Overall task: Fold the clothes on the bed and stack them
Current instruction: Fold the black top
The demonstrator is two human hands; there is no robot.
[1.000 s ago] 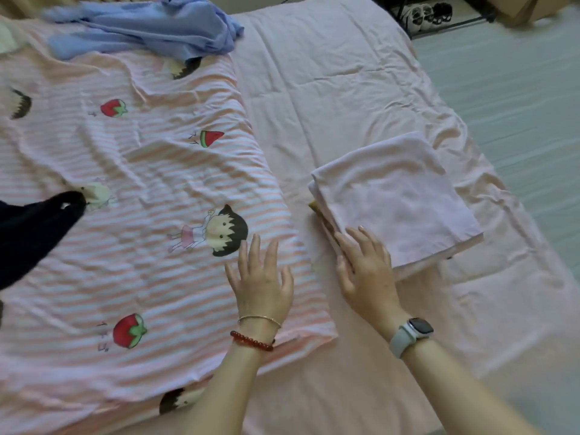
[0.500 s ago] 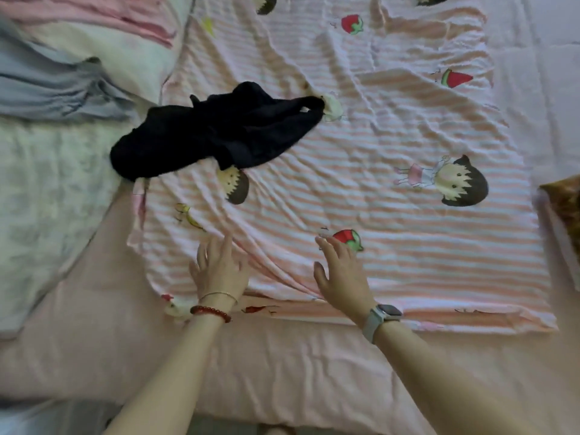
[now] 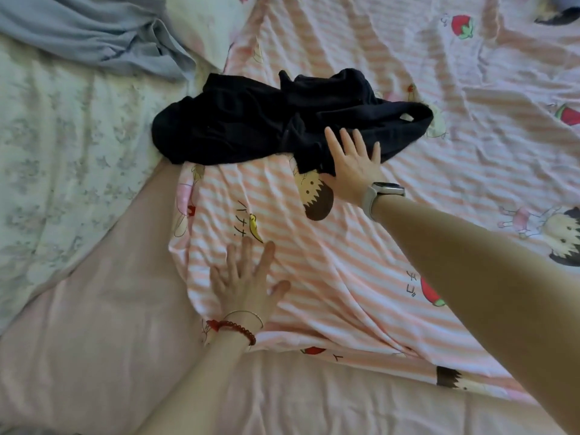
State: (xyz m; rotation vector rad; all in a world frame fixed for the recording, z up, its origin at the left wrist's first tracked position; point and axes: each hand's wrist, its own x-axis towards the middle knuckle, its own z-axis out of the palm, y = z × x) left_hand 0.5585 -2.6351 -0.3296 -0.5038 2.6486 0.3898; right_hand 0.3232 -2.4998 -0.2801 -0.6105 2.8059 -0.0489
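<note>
A crumpled black garment lies on a pink-and-white striped cartoon-print sheet spread over the bed. My right hand, with a watch on its wrist, reaches forward with straight fingers and touches the black garment's near right edge. My left hand, wearing a red bead bracelet, rests flat with spread fingers on the striped sheet near its left corner. A grey-blue garment lies bunched at the top left.
A pale floral quilt covers the left side. The plain pink bedsheet shows along the near edge. A white pillow-like bundle sits at the top, beside the grey-blue garment.
The view has swung left, away from the folded pink stack. My right hand moved forward from the striped sheet onto the black garment. My left hand stays flat on the sheet.
</note>
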